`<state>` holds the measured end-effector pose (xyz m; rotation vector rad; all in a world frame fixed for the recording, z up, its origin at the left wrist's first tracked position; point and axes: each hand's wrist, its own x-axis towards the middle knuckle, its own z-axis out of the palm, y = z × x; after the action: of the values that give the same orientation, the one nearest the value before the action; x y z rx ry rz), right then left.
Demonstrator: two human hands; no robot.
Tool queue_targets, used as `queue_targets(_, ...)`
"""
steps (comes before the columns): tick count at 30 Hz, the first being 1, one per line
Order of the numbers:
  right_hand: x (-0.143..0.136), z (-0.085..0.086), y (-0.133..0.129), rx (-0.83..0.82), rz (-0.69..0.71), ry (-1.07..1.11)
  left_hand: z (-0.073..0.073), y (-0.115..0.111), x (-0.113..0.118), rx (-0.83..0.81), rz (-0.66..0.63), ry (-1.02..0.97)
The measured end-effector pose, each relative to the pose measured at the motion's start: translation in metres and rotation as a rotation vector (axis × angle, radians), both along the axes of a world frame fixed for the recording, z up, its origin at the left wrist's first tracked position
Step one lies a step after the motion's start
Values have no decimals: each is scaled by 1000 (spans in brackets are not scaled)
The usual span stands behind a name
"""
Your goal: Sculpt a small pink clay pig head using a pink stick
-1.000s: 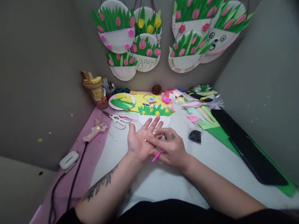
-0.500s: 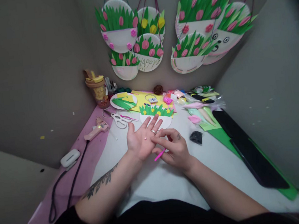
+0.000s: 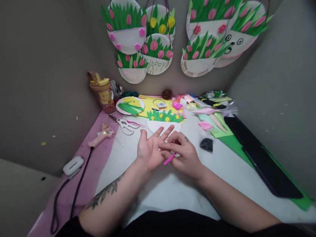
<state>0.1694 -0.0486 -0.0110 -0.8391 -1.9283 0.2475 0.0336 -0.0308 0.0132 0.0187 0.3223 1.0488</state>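
Observation:
My left hand (image 3: 151, 151) is held palm up with its fingers spread, over the white table covering (image 3: 120, 191). My right hand (image 3: 185, 155) is curled round a thin pink tool (image 3: 169, 159), and its fingertips touch the left palm. The small pink bit on that palm is mostly hidden by the right fingers. Just beyond the hands lies a white half plate (image 3: 159, 126) with green paper grass and yellow flowers.
White scissors (image 3: 126, 126) and a pink glue gun (image 3: 101, 137) lie at the left, near a cup (image 3: 105, 96). At the right are a black packet (image 3: 207, 144), clay pieces (image 3: 205, 125) and a long black object (image 3: 269, 170). Decorated plates (image 3: 128, 41) hang above.
My right fingertips have moved onto the left palm and now cover the pink bit seen there before. The left hand has shifted slightly right, its fingers tilted further right.

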Motion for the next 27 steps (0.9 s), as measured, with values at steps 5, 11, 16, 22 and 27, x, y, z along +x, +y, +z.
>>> queue_targets(5,1,-1,-2,-51,-29,-20,-1,1,2,8,-2,1)
queue_targets(11,0,1,-2,-118,-8,-6,0,0,3,10,7,59)
queue_targets(16,-1,1,0,-91,-25,-12,1,-3,5,-5,-10,95)
queue_targets(22,-1,-4,1,96,-65,-81,-4,-4,6,1,4,58)
queue_targets(27,1,-5,2,85,-58,-103,-8,-4,6,32,22,-16)
